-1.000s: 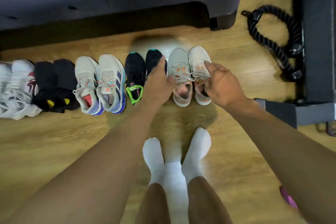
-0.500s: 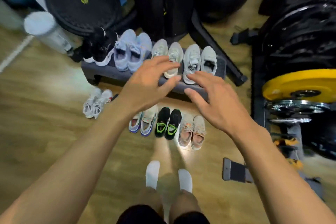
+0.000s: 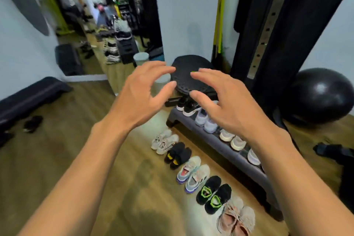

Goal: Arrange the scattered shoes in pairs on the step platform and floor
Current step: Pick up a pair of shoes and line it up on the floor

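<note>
— Along the floor [image 3: 95, 159], just in front of the step platform [image 3: 247, 166]: how many pairs?

— Five, side by side in one row: white pair [image 3: 164, 142], black pair with yellow marks [image 3: 178, 155], grey-and-blue pair [image 3: 193, 173], black-and-green pair [image 3: 213, 194], pinkish pair [image 3: 236, 220] nearest the viewer. On the platform, a second row: black-and-white pair [image 3: 186, 106], lilac pair [image 3: 206, 120], cream pair [image 3: 232, 139], then one white shoe [image 3: 253, 157], partly hidden behind the right forearm [image 3: 277, 159].

— And the hands?

— Both raised in mid-air above the rows, left hand [image 3: 141, 90] and right hand [image 3: 226, 107] alike: fingers spread and loosely curved, gripping nothing, touching nothing.

— Changed from a second ago?

— Yes. Then down at the pinkish pair, at the end of the floor row; half a second ago already lifted clear; now higher, with the view tilted up toward the mirror [image 3: 107, 25].

— Meaning for the task?

— Probably last pair released and pairing close to finished. One doubt: dark footwear [image 3: 33, 123] far left on the floor, well apart from both rows; too blurred to tell whether a pair or part of the job. Next, on this reading: a check of that far corner before calling the arrangement done.
</note>
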`<state>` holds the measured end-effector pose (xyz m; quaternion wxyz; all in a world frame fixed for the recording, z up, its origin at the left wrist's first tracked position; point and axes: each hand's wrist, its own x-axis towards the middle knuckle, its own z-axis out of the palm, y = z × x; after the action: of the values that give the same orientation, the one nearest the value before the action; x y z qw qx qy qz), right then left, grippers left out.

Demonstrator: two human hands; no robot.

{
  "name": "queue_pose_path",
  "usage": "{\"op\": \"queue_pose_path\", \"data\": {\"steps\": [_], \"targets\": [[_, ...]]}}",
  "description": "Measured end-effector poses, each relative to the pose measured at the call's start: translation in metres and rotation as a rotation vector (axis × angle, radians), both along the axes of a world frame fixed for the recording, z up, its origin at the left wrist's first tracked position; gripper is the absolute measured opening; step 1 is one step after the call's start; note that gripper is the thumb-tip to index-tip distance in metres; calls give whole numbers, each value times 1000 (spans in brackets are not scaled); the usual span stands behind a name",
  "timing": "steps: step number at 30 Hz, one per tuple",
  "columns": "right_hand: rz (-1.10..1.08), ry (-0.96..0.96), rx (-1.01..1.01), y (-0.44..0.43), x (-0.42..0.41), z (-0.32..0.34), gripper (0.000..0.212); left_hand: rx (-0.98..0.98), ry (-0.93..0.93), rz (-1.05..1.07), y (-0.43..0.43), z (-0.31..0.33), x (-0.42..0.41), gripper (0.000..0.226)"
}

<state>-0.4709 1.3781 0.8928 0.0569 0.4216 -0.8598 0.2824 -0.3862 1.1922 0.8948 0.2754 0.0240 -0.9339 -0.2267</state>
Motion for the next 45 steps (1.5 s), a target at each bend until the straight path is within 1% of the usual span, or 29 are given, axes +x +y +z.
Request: {"op": "queue_pose_path", "data": {"steps": [4, 8, 12, 18, 23, 27, 31, 34, 36, 38, 41, 45], "targets": [[161, 63, -7, -60, 38, 32, 49, -41, 15, 156, -45, 31, 63, 42], [274, 115, -18, -121, 79, 53, 50, -60, 55, 309, -96, 50, 134, 41], [384, 147, -38, -192, 136, 60, 50, -53, 61, 432, -151, 47, 215, 41], [545, 141, -73, -312, 236, 53, 50, -48, 33, 622, -234, 34, 338, 44], [678, 110, -68, -406, 303, 45, 50, 13, 43, 774, -300, 24, 416, 45], [775, 108, -66, -486, 330, 35, 51, 43, 41, 892, -364, 12, 451, 41], [776, 49, -84, -573, 338, 15, 57, 55, -32, 966, -436, -4, 464, 41], [815, 14, -55, -642, 341, 6, 58, 94, -70, 1042, -490, -10, 473, 38], [848, -6, -37, -686, 345, 4, 56, 108, -71, 1084, -526, -10, 480, 36], [870, 3, -27, -730, 352, 3, 53, 80, -64, 1113, -564, -7, 487, 34], [888, 7, 4, -797, 369, -1, 48, 88, -75, 1164, -618, -7, 502, 36], [944, -42, 24, -888, 398, -13, 44, 87, -68, 1218, -695, -22, 532, 37]]}}
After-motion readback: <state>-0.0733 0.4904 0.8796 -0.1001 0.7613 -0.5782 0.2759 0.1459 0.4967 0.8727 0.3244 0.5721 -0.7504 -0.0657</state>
